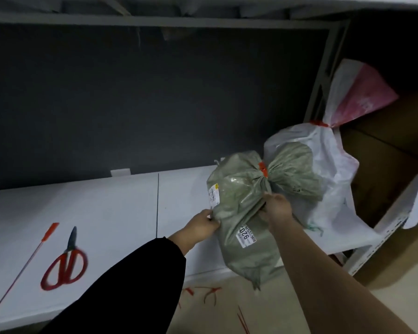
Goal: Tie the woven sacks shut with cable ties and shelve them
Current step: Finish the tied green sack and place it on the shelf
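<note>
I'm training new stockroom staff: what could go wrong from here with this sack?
The green woven sack hangs partly past the shelf edge; if the left hand or right hand loses its grip, it may drop to the floor. Pushed hard, it could shove the white sack off the shelf's right end.

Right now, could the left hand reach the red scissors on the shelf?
Probably yes, once the left hand releases the green sack; the scissors lie uncovered on the shelf, nothing between.
</note>
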